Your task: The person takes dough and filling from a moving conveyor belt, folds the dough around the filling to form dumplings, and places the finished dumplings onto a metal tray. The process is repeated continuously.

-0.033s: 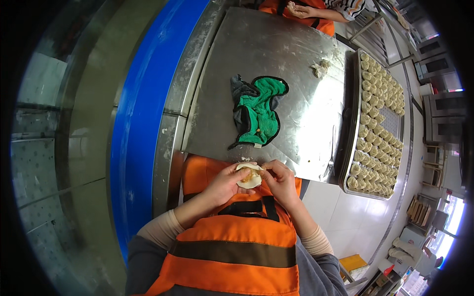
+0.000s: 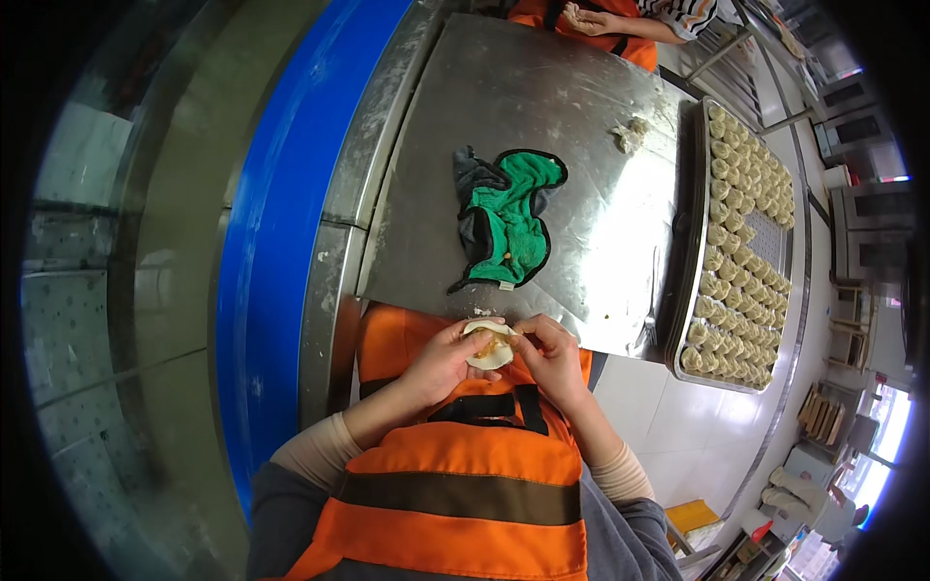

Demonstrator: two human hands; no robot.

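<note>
My left hand [image 2: 444,364] and my right hand [image 2: 552,356] meet in front of my orange apron [image 2: 465,484], just below the near edge of a steel table [image 2: 542,107]. Together they hold a small round dough wrapper [image 2: 487,347] with yellowish filling showing in its middle. The left hand cups it from below. The right thumb and fingers pinch its right edge.
A crumpled green cloth with black trim [image 2: 509,218] lies on the table ahead of my hands. On the right, a long perforated tray [image 2: 765,242] carries several rows of finished dumplings. A small dough lump [image 2: 630,134] sits far right. Another person's hands [image 2: 591,19] work at the far edge.
</note>
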